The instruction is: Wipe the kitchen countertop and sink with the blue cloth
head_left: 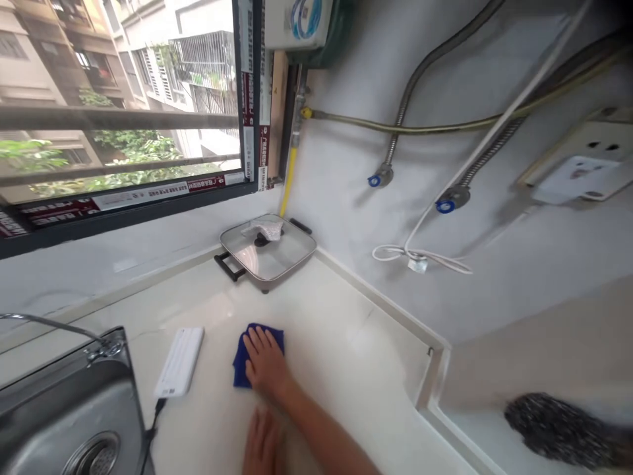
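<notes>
A dark blue cloth (242, 363) lies on the pale countertop (346, 369). My right hand (267, 363) rests palm down on it, fingers stretched out flat and slightly apart, with the forearm coming in from the lower right. The cloth's edges show to the left of the hand and above it; the part beneath the palm is hidden. Closer to me, at the bottom edge of the view, my left hand (263, 442) lies flat on the countertop just below the right wrist, with its fingers extended and nothing visible in them.
Left of the cloth lies a white power bank (180, 363) with a black cable (157, 415). A steel sink (119, 389) with a faucet fills the lower left. In the back corner sits a lidded electric pan (247, 254). Hoses and a tied white cord (413, 254) hang along the wall.
</notes>
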Motion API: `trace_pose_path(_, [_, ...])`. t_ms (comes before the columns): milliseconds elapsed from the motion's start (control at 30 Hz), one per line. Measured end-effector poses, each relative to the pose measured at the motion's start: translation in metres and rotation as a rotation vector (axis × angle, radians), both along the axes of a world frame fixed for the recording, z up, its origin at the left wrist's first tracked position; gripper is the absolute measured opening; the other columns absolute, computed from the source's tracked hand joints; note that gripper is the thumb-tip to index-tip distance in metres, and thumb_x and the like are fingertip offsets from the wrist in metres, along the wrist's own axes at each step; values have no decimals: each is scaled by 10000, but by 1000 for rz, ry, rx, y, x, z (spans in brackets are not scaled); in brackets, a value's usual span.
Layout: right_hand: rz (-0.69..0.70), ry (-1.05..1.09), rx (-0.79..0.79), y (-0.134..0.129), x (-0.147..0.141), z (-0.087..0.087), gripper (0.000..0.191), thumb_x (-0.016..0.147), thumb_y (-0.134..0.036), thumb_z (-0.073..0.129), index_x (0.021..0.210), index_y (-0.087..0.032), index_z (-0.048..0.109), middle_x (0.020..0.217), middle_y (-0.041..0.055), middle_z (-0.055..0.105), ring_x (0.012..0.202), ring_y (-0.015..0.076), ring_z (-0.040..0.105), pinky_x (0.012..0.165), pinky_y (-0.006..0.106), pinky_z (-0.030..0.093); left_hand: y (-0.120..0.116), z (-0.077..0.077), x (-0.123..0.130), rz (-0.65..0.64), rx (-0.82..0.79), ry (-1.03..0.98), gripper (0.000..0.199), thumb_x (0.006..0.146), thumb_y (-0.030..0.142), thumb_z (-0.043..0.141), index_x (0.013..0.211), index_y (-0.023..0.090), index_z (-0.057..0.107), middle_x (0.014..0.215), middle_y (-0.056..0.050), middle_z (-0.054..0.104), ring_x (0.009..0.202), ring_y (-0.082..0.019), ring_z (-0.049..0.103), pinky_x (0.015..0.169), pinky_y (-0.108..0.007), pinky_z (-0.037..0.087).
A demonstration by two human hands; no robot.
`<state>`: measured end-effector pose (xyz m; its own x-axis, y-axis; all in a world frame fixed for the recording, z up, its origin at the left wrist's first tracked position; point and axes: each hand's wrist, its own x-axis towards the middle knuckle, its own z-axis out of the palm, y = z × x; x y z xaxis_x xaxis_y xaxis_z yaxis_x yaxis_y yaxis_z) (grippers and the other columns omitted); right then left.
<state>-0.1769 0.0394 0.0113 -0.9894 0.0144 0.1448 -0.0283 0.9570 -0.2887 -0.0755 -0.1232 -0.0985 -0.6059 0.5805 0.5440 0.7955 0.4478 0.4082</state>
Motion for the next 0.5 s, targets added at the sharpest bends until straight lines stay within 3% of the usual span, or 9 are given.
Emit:
trace_pose_path(133, [29,-8,-14,-13,71,-4,628,999,-405,389,1543,-113,275,1620,128,222,1508,277,153,1240,465,181,-19,17,-6,86,190,-156,299,944,223,383,1092,162,635,1132,-138,656,1085,-226,634,893,-392,578])
trace_pose_path(200, [23,-3,-5,-19,112,-8,651,989,-403,417,1553,-126,247,1624,123,202,1509,280,147,1238,474,193,-19,29,-8,138,257,-255,300,957,283,373,1062,160,625,1025,-117,662,984,-222,643,862,-401,579])
trace_pose_path(300, [-15,4,39,-28,178,-18,745,932,-312,494,1575,-164,149,1637,100,122,1510,285,132,1229,484,227,-12,47,-7,175,316,-408,343,963,343,345,1089,150,599,1019,-114,648,969,-225,630,874,-420,562])
trace_pose_path(400, [-62,6,122,-34,247,-37,850,849,-259,555,1579,-172,127,1629,107,97,1493,312,190,1190,494,317,-6,60,-6,161,325,-468,362,948,377,347,1068,155,606,1016,-110,653,989,-238,626,924,-447,534])
trace_pose_path(500, [-61,93,280,-34,310,-69,817,818,-273,586,1554,-150,252,1575,131,267,1431,307,354,1125,450,428,-6,71,-3,130,340,-499,357,926,380,367,1043,160,622,978,-97,665,930,-230,638,883,-420,540])
